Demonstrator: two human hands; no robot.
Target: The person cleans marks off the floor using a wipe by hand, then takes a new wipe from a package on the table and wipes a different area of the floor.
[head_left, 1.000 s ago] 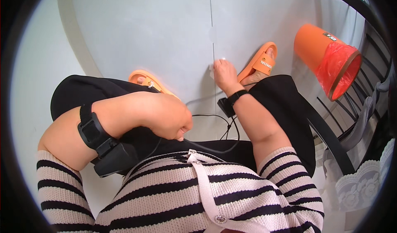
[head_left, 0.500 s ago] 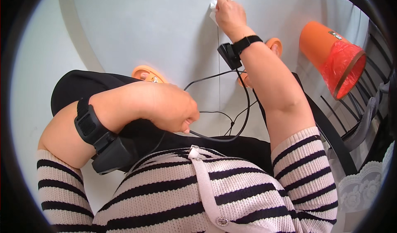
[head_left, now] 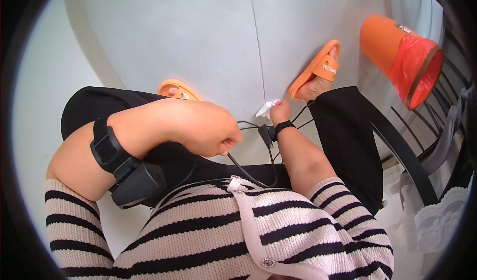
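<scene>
My left hand [head_left: 211,131] is closed above my lap, its fingers curled round a black cable [head_left: 243,170] that loops out from it. Down by the floor between my feet, my right hand [head_left: 280,112] is closed on a crumpled white tissue [head_left: 267,108]. A black device [head_left: 267,135] on a wrist strap sits on that arm, with cable running from it. A larger black device [head_left: 139,185] is strapped to my left forearm. Most of the left fingers are hidden behind the back of the hand.
An orange bin [head_left: 385,36] with a red bag [head_left: 415,64] stands at the right, beside a dark metal frame with bars [head_left: 407,160]. My feet wear orange slippers [head_left: 323,69] on the pale floor [head_left: 208,36]. White lace cloth [head_left: 442,220] hangs at the lower right.
My right hand has drawn back toward me across the floor with the tissue, uncovering my right slipper. The cable loop has shifted with it. My left hand has barely moved.
</scene>
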